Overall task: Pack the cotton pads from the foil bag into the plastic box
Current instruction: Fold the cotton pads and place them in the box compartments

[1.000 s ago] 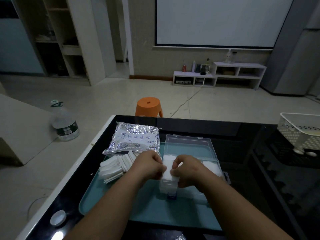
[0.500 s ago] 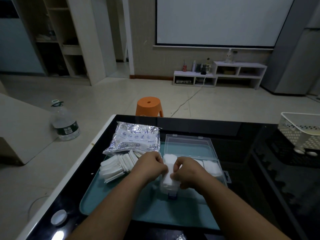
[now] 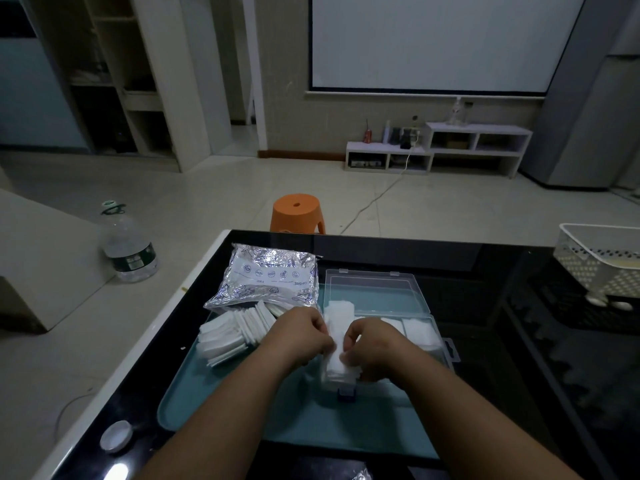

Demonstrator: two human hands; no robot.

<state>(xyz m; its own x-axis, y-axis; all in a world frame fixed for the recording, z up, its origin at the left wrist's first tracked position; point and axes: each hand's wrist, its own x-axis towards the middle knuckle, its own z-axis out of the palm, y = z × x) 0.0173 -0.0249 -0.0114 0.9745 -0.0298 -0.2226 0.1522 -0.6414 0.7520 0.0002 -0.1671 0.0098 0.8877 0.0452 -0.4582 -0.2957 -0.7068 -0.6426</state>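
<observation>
Fingers [image 3: 347, 341] of the left hand [image 3: 301, 332] and right hand [image 3: 375, 344] are being curled round a soft white stack of cotton pads [image 3: 337, 318], which is being held upright at the left end of the clear plastic box [image 3: 434, 341], its lower part being hidden by both hands. Loose pads [image 3: 232, 330], square and fanned, are being crowded against the crinkled foil bag [image 3: 266, 278] on the teal tray [image 3: 221, 393]. A perforated basket [image 3: 602, 261] is being carried well apart on the glossy black bench [image 3: 450, 258].

The foil bag [image 3: 277, 254] has a white label [image 3: 270, 277]. Two small words stand on it, upside down from here. They look like "content" and "date". The little round signs above them are too small to read. The dark label on the water bottle [image 3: 130, 247] is too blurry to read.
</observation>
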